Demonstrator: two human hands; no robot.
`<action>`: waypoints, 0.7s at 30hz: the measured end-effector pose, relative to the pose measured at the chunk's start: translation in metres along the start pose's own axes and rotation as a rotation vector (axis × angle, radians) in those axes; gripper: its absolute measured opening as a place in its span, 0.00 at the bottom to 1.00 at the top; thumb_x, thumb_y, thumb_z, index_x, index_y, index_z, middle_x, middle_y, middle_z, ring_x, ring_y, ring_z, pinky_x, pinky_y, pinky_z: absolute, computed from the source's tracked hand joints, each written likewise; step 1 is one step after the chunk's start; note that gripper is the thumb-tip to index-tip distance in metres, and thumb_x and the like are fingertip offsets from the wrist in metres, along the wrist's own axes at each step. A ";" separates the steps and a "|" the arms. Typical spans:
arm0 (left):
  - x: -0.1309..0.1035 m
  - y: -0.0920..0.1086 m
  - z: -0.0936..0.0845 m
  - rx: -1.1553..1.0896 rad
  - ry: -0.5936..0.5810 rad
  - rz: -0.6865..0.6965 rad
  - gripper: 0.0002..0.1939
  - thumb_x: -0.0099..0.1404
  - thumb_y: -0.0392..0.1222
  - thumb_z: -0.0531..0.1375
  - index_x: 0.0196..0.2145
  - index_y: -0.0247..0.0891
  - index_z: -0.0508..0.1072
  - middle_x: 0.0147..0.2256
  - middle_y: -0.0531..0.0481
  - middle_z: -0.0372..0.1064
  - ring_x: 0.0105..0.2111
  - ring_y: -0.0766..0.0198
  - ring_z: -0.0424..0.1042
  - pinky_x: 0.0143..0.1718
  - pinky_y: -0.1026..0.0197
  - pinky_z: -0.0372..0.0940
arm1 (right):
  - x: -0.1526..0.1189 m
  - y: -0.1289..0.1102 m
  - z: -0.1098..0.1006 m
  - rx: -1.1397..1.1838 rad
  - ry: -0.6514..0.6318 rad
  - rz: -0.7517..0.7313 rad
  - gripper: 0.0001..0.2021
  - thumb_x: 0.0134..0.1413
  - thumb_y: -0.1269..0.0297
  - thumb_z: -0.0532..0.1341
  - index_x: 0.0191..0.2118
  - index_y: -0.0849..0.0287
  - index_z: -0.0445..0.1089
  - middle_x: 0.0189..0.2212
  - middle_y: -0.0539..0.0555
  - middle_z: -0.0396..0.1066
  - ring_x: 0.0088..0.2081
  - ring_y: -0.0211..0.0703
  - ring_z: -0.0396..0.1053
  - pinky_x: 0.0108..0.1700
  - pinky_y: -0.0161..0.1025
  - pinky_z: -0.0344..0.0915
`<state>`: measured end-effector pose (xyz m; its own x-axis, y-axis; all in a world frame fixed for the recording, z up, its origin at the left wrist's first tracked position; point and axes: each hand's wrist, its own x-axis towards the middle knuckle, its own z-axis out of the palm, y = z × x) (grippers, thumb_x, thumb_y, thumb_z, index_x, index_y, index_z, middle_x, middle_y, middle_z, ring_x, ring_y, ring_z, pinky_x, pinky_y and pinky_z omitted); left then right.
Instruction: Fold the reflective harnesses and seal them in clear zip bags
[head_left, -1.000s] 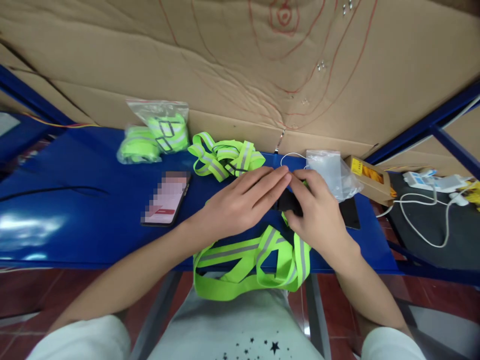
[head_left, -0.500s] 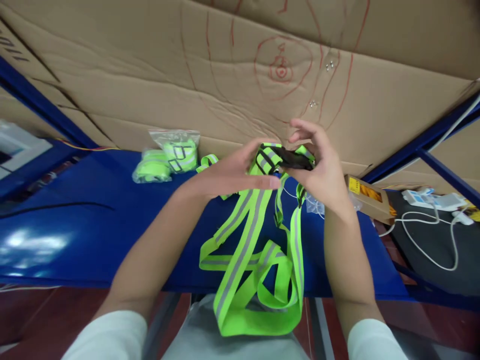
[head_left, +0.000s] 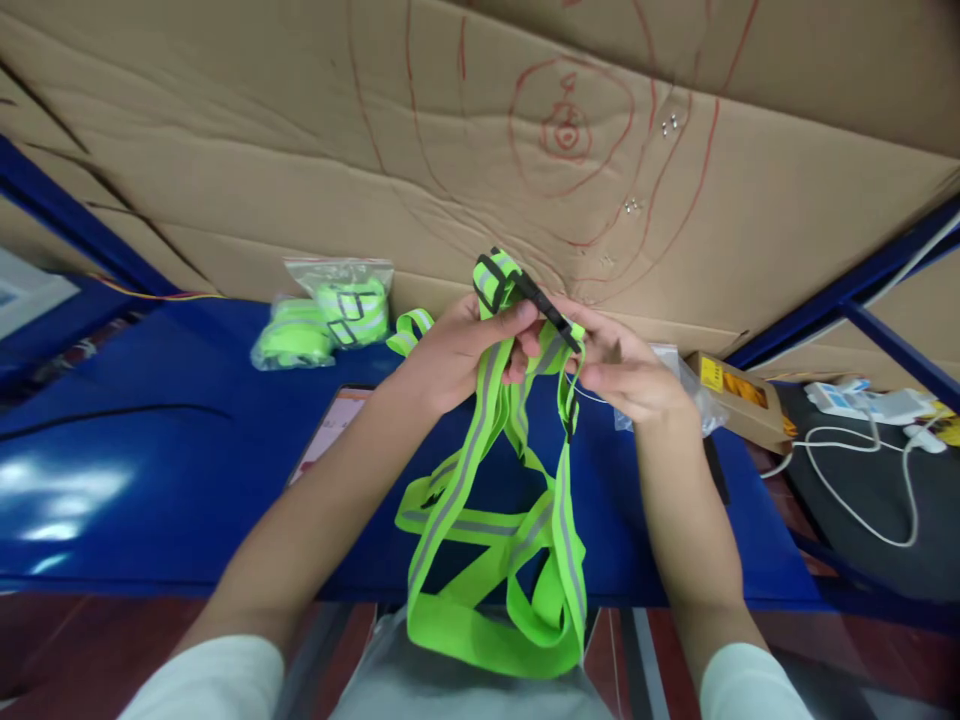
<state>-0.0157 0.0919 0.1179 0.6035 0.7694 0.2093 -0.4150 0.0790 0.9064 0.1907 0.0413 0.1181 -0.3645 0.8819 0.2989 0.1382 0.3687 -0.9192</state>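
A neon-green reflective strap harness [head_left: 487,635] with a grey stripe hangs from both my hands, its lower loops draped over the table edge and my lap. My left hand [head_left: 454,355] is closed on its upper bands, thumb lying against a dark buckle piece [head_left: 541,303]. That piece slants down to the right between the two hands. On the other side, my right hand [head_left: 626,365] grips the harness near the buckle's lower end; some of its fingers are hidden behind the straps. A folded band with black sliders stands up above my left thumb.
Bagged green reflective straps [head_left: 356,310] lie at the back left of the blue table [head_left: 150,430]. A device with a lit screen [head_left: 330,425] lies partly under my left forearm. Clear plastic, an open cardboard box [head_left: 739,400] and a white power strip [head_left: 870,400] are on the right. Cardboard [head_left: 262,150] walls the back.
My hands have come closer together and turned the harness's top end, so the dark piece now slants. Both hands have closed more on the straps. The lit screen has come into view.
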 end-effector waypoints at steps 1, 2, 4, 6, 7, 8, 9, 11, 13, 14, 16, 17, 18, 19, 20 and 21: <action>0.001 0.000 0.001 0.012 0.023 0.030 0.27 0.50 0.61 0.77 0.27 0.36 0.73 0.23 0.54 0.71 0.16 0.71 0.66 0.17 0.67 0.63 | 0.002 0.002 0.004 0.082 0.020 0.032 0.41 0.47 0.46 0.75 0.66 0.52 0.66 0.55 0.58 0.75 0.55 0.52 0.75 0.54 0.49 0.75; 0.001 0.000 0.002 0.022 0.048 0.055 0.27 0.52 0.61 0.76 0.27 0.36 0.73 0.24 0.54 0.72 0.17 0.72 0.67 0.17 0.68 0.64 | 0.004 0.003 0.008 0.147 0.048 0.065 0.40 0.44 0.48 0.76 0.63 0.52 0.69 0.53 0.57 0.77 0.53 0.51 0.76 0.54 0.48 0.75; 0.001 0.001 0.004 0.042 0.088 0.078 0.26 0.54 0.62 0.75 0.30 0.36 0.74 0.28 0.52 0.76 0.19 0.71 0.70 0.19 0.68 0.65 | 0.007 0.003 0.012 0.239 0.097 0.139 0.35 0.41 0.48 0.78 0.56 0.54 0.74 0.46 0.55 0.80 0.48 0.49 0.78 0.50 0.46 0.77; -0.001 0.003 0.006 0.066 0.098 0.078 0.26 0.55 0.62 0.74 0.35 0.36 0.76 0.34 0.49 0.79 0.22 0.68 0.73 0.20 0.67 0.66 | 0.008 0.002 0.014 0.307 0.125 0.208 0.28 0.41 0.47 0.78 0.47 0.57 0.78 0.37 0.53 0.80 0.39 0.47 0.79 0.43 0.44 0.78; -0.002 0.004 0.006 0.076 0.086 0.072 0.26 0.55 0.60 0.75 0.38 0.36 0.76 0.36 0.47 0.80 0.23 0.67 0.74 0.20 0.67 0.66 | 0.009 0.002 0.015 0.337 0.147 0.223 0.25 0.42 0.47 0.77 0.43 0.57 0.78 0.33 0.52 0.80 0.35 0.45 0.79 0.41 0.43 0.78; -0.003 0.006 0.007 0.084 0.074 0.063 0.26 0.54 0.58 0.75 0.40 0.36 0.77 0.37 0.46 0.80 0.24 0.66 0.76 0.19 0.67 0.66 | 0.009 0.002 0.016 0.362 0.180 0.223 0.23 0.42 0.48 0.77 0.40 0.57 0.78 0.31 0.51 0.79 0.33 0.43 0.78 0.40 0.42 0.78; -0.005 0.007 0.007 0.090 0.067 0.055 0.26 0.54 0.56 0.76 0.42 0.36 0.77 0.38 0.45 0.80 0.25 0.65 0.76 0.19 0.67 0.65 | 0.010 0.002 0.017 0.378 0.224 0.209 0.21 0.42 0.50 0.77 0.38 0.57 0.78 0.30 0.50 0.78 0.31 0.42 0.77 0.39 0.41 0.78; -0.008 0.009 0.007 0.124 0.067 0.046 0.24 0.55 0.52 0.76 0.43 0.35 0.78 0.37 0.45 0.80 0.27 0.63 0.77 0.21 0.66 0.67 | 0.011 0.003 0.021 0.372 0.330 0.160 0.18 0.41 0.52 0.78 0.36 0.56 0.78 0.30 0.48 0.79 0.31 0.41 0.77 0.40 0.41 0.78; -0.009 0.010 0.006 0.188 0.065 0.064 0.22 0.55 0.50 0.76 0.42 0.35 0.79 0.37 0.45 0.80 0.32 0.60 0.79 0.27 0.63 0.71 | 0.011 0.005 0.026 0.316 0.439 0.102 0.17 0.40 0.53 0.77 0.34 0.55 0.77 0.29 0.47 0.78 0.31 0.41 0.77 0.41 0.42 0.78; -0.010 0.009 0.006 0.222 0.045 0.080 0.21 0.55 0.49 0.76 0.42 0.35 0.80 0.38 0.45 0.80 0.35 0.58 0.80 0.31 0.61 0.74 | 0.011 0.005 0.028 0.276 0.494 0.073 0.16 0.40 0.53 0.77 0.33 0.54 0.77 0.28 0.47 0.78 0.32 0.42 0.78 0.41 0.43 0.78; -0.011 0.006 0.005 0.275 -0.038 0.094 0.21 0.54 0.46 0.77 0.43 0.36 0.81 0.41 0.45 0.81 0.42 0.53 0.80 0.43 0.55 0.76 | 0.009 0.005 0.030 0.178 0.612 -0.004 0.15 0.43 0.53 0.75 0.34 0.53 0.77 0.28 0.46 0.78 0.33 0.44 0.78 0.42 0.44 0.78; -0.011 0.004 0.006 0.284 -0.078 0.093 0.22 0.53 0.46 0.77 0.44 0.36 0.81 0.42 0.46 0.81 0.45 0.52 0.80 0.48 0.53 0.75 | 0.008 0.005 0.031 0.114 0.665 -0.048 0.13 0.45 0.53 0.74 0.35 0.53 0.77 0.29 0.46 0.78 0.34 0.44 0.78 0.43 0.45 0.78; -0.011 0.002 0.007 0.282 -0.105 0.093 0.22 0.53 0.45 0.77 0.44 0.37 0.81 0.44 0.46 0.81 0.48 0.51 0.79 0.51 0.51 0.74 | 0.006 0.004 0.032 0.039 0.705 -0.093 0.12 0.46 0.54 0.74 0.35 0.52 0.78 0.30 0.47 0.78 0.36 0.44 0.78 0.43 0.45 0.77; -0.011 0.001 0.008 0.276 -0.119 0.096 0.23 0.52 0.46 0.77 0.45 0.38 0.81 0.44 0.46 0.81 0.50 0.50 0.78 0.53 0.50 0.73 | 0.003 0.003 0.032 -0.045 0.733 -0.136 0.11 0.47 0.55 0.74 0.34 0.52 0.78 0.31 0.47 0.78 0.36 0.45 0.78 0.44 0.45 0.77; -0.012 -0.001 0.010 0.268 -0.120 0.101 0.24 0.52 0.46 0.77 0.46 0.38 0.80 0.45 0.46 0.81 0.51 0.49 0.78 0.54 0.49 0.72 | 0.001 0.002 0.032 -0.132 0.755 -0.177 0.10 0.48 0.56 0.74 0.34 0.52 0.78 0.31 0.47 0.78 0.37 0.46 0.78 0.44 0.46 0.77; -0.012 -0.002 0.012 0.262 -0.112 0.105 0.25 0.52 0.46 0.77 0.47 0.38 0.80 0.47 0.47 0.80 0.53 0.49 0.77 0.56 0.49 0.72 | -0.002 0.001 0.033 -0.219 0.774 -0.211 0.09 0.49 0.56 0.73 0.34 0.53 0.78 0.32 0.48 0.78 0.38 0.47 0.77 0.45 0.47 0.77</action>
<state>-0.0142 0.0748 0.1174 0.6441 0.6885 0.3333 -0.2982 -0.1753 0.9383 0.1615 0.0300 0.1080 0.3228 0.7111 0.6245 0.3436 0.5268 -0.7775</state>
